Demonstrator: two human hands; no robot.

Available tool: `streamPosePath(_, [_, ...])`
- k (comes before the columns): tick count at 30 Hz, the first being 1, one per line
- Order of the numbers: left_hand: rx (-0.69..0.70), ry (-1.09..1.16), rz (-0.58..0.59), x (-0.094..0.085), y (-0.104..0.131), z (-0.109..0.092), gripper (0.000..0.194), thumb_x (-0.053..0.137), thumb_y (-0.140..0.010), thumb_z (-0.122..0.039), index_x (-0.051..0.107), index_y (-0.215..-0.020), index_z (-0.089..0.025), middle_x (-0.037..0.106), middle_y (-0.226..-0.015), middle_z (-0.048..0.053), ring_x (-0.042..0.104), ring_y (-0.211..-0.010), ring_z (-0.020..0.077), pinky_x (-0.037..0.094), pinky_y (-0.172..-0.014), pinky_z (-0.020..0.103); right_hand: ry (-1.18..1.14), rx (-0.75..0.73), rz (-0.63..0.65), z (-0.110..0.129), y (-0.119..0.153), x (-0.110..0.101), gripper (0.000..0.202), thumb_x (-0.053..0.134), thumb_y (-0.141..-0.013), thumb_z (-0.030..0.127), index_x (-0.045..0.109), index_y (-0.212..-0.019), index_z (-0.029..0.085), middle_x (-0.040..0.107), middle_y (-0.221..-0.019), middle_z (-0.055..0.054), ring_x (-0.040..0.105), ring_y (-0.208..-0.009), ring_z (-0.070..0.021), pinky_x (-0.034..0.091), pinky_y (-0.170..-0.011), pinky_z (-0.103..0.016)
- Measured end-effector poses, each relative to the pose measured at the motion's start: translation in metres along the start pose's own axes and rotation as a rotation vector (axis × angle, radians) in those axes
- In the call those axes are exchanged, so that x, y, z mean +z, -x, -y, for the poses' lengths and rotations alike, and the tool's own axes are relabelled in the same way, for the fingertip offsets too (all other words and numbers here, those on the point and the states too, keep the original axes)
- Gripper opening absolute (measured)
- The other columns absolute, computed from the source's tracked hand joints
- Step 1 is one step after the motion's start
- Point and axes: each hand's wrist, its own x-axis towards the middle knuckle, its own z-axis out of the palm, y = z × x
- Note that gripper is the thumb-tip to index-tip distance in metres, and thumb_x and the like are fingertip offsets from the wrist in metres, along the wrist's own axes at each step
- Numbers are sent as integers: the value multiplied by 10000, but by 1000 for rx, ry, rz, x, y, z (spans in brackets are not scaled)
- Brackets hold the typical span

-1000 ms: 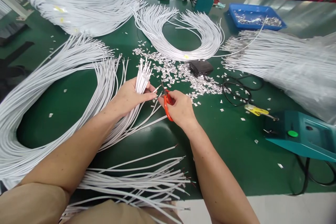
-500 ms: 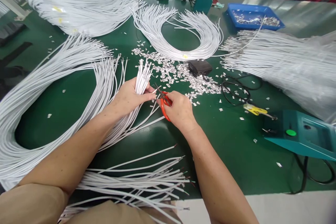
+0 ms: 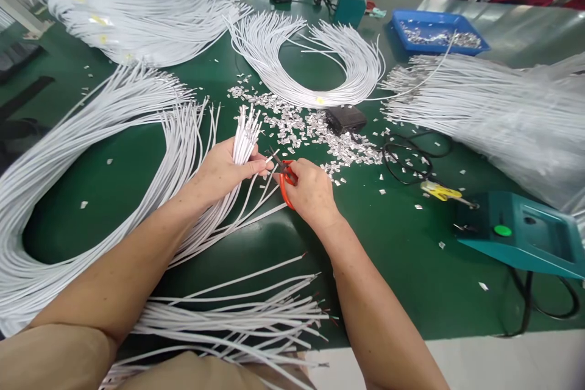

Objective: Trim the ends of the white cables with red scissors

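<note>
My left hand [image 3: 228, 166] is wrapped around a bundle of white cables [image 3: 247, 137], whose cut ends point up and away from me. One cable end sticks out to the right between thumb and fingers. In my right hand [image 3: 313, 186] are scissors with red handles [image 3: 286, 186]; their dark blades reach that single cable end. Whether the blades touch it I cannot tell. Several loose white cables [image 3: 256, 219] run below the two hands. Closer to my body lies another bunch of white cables [image 3: 237, 317] with stripped ends, some showing red wire.
Small silvery scraps [image 3: 301, 128] are scattered beyond my hands around a black block [image 3: 345, 119]. Coiled cables [image 3: 315, 94] lie behind, a large cable pile [image 3: 137, 12] back left. A blue tray [image 3: 439, 42], wrapped cables [image 3: 493, 97] and a teal machine [image 3: 521, 231] stand right.
The whole view has shifted slightly. Both hands keep nearly the same position, with the cable bundle and scissors still held; the scissor blades look a little less spread.
</note>
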Motion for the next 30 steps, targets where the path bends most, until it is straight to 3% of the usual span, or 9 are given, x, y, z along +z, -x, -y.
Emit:
streamPosePath(4, [33, -90, -62, -1, -1, 3, 387, 829, -608, -402, 607, -825, -172, 714, -810, 29, 684, -789, 221, 517, -803, 370, -135, 89, 58, -3, -2, -9, 237, 639, -792, 339, 579, -632, 175, 535, -661, 6, 417, -588, -112, 272, -555, -263])
streamPosePath(9, [62, -232, -67, 1, 3, -1, 369, 811, -616, -400, 630, -838, -167, 717, -843, 37, 659, -788, 211, 506, -770, 349, -865, 243, 3, 5, -3, -15, 284, 687, -735, 445, 711, -819, 174, 634, -707, 6, 516, -626, -118, 400, -619, -257])
streamPosePath(12, [73, -283, -28, 5, 8, -6, 326, 792, -642, -373, 627, -828, -163, 712, -828, 31, 649, -761, 194, 501, -734, 321, -1081, 300, -41, 12, -2, -13, 269, 750, -671, 408, 734, -809, 178, 656, -716, 6, 541, -643, -113, 426, -645, -253])
streamPosePath(22, [52, -226, -2, 7, 9, -7, 296, 794, -660, -334, 619, -824, -161, 702, -811, 19, 648, -750, 173, 504, -732, 304, -1269, 368, -50, 11, -5, -1, 171, 754, -644, 298, 728, -744, 162, 592, -584, 34, 489, -565, -87, 398, -597, -244])
streamPosePath(27, [-77, 123, 210, 5, 7, -2, 279, 763, -736, -321, 548, -838, -177, 716, -796, 21, 676, -732, 154, 508, -671, 261, -1352, 411, 14, 14, -6, -2, 156, 730, -612, 274, 706, -707, 153, 539, -520, 42, 470, -522, -90, 364, -539, -241])
streamPosePath(30, [-152, 213, 309, 3, 7, -2, 294, 764, -749, -334, 526, -828, -182, 708, -760, 16, 677, -703, 148, 494, -604, 232, -1301, 397, 16, 13, -5, -2, 187, 737, -618, 299, 714, -735, 155, 550, -546, 39, 462, -532, -90, 357, -539, -240])
